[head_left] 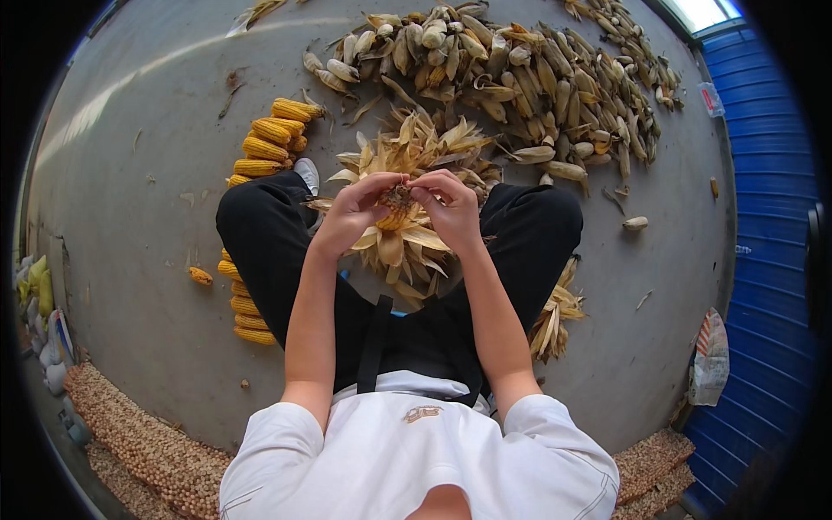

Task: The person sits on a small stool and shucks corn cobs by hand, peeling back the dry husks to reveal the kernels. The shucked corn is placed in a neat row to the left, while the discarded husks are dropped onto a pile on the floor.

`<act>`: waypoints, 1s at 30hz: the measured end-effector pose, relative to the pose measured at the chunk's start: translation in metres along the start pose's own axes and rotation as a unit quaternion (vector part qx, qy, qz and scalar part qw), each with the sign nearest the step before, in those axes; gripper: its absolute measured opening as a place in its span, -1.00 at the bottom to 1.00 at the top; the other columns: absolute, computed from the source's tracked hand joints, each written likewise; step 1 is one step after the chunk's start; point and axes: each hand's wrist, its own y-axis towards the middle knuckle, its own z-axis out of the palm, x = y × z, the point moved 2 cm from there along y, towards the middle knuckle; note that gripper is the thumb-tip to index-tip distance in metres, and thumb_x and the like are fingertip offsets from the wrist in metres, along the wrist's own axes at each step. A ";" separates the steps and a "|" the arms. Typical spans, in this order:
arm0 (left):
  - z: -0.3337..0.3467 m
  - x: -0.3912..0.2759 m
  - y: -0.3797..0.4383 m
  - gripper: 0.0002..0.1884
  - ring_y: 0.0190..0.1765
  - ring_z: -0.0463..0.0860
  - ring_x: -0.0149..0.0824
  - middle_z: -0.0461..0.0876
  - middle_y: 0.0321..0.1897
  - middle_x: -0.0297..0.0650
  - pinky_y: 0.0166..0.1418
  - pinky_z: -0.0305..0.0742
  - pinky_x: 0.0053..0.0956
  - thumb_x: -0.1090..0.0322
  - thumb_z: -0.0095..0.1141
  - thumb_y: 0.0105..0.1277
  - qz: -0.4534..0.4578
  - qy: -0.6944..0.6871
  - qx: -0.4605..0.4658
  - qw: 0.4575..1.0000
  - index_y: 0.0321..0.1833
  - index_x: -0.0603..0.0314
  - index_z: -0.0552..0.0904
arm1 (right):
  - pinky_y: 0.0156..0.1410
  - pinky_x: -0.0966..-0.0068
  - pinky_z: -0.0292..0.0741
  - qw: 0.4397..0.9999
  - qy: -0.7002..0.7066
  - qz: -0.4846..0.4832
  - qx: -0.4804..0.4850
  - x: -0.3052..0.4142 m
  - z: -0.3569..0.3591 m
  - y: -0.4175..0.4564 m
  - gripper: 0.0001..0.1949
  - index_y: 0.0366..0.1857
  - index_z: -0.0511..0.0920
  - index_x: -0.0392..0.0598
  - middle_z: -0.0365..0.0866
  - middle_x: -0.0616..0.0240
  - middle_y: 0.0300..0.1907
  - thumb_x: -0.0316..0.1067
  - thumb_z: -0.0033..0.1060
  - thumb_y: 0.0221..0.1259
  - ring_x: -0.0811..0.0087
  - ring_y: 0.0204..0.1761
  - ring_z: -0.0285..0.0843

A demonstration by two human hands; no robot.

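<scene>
Between my knees I hold an ear of corn [394,220] with yellow kernels, a dark, ragged tip and its husk peeled open below. My left hand [354,211] grips its left side, the thumb against the kernels. My right hand [450,207] has thumb and fingers pinched at the right edge of the tip; what fine strand lies between them is too small to tell. Beneath and beyond both hands spreads a heap of loose dry husks [416,140].
A large pile of unhusked corn [539,78] lies ahead to the right. Husked yellow ears [263,148] line up by my left leg, with a lone short ear [201,276] farther left. More husks [558,318] lie by my right thigh. A blue corrugated wall [764,195] bounds the right.
</scene>
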 end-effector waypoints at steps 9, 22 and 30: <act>0.000 0.008 0.002 -0.41 0.43 0.57 -0.27 0.62 0.33 -0.17 0.58 0.41 -0.35 0.82 0.13 0.25 0.023 -0.003 -0.010 1.000 0.39 0.37 0.58 | 0.02 0.52 0.50 0.997 0.010 0.058 -0.054 -0.010 0.013 -0.005 -0.90 -0.05 0.55 -0.21 0.63 0.30 -0.19 -0.40 0.12 0.62 0.49 -0.16 0.55; -0.010 0.008 0.004 -0.44 0.43 0.57 -0.22 0.63 0.31 -0.13 0.53 0.47 -0.32 0.85 0.09 0.32 0.081 -0.067 -0.043 0.994 0.36 0.30 0.57 | 0.19 0.40 0.65 0.870 0.384 0.209 -0.229 -0.047 -0.015 0.004 -0.79 0.01 0.50 -0.23 0.71 0.15 -0.01 -0.33 -0.17 0.75 0.33 0.00 0.74; -0.033 0.010 0.004 -0.47 0.50 0.52 0.04 0.57 0.39 -0.07 0.60 0.39 -0.08 0.63 0.21 0.42 0.207 -0.256 -0.053 0.943 0.46 0.33 0.50 | 0.15 0.31 0.66 0.804 0.390 0.238 -0.379 -0.074 -0.055 0.005 -0.78 -0.05 0.53 -0.20 0.65 0.19 -0.12 -0.33 -0.15 0.73 0.30 -0.04 0.68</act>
